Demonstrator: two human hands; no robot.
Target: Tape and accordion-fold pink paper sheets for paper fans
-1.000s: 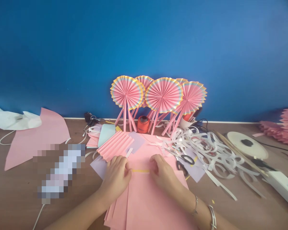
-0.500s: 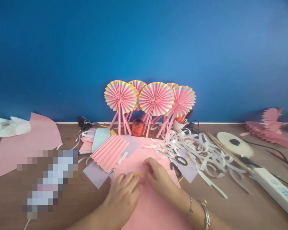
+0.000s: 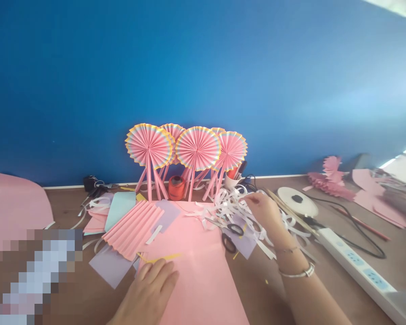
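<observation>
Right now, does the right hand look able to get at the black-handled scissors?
Probably yes: the right hand is close by, over the white paper strips, and the scissors lie with their handle end uncovered, though strips crowd the blades.

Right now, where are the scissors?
In the head view, just right of centre: the scissors lie by the right edge of the pink sheet, left of the right hand.

We're counting five paper fans (image 3: 196,148), two bracelets (image 3: 297,274), one orange spool (image 3: 176,188), one pair of scissors (image 3: 227,228), one power strip (image 3: 355,262), and honestly totally losing count of those tangled white strips (image 3: 230,203).
</observation>
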